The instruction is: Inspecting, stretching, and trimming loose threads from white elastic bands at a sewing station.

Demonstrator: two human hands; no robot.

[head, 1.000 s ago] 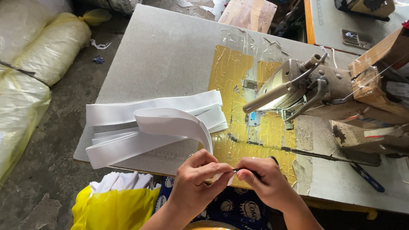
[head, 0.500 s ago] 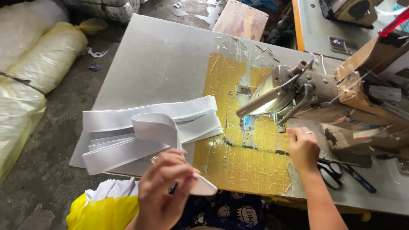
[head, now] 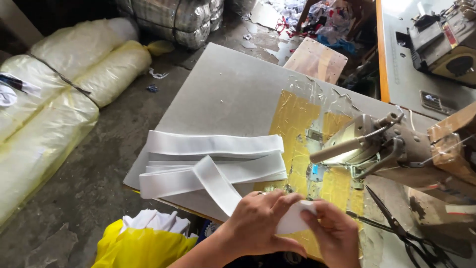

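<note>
White elastic band, wide and flat, lies in loose folded loops on the near left part of the grey table; one length runs off the pile toward us and ends between our hands. We hold that end at the table's near edge. Our left hand is closed over it, fingers curled across the top of the white strip. Our right hand pinches the same end from the other side, thumb and fingertips tight on the fold.

Just beyond our hands, yellow tape patches under clear film cover the tabletop. To the right stands the sewing machine, its beige head hanging over the taped area. Black scissors lie on the table near our right hand, under the machine.

Below the table edge, at left, a yellow bag holds white cloth. Big clear plastic sacks rest on the concrete floor farther left.
</note>
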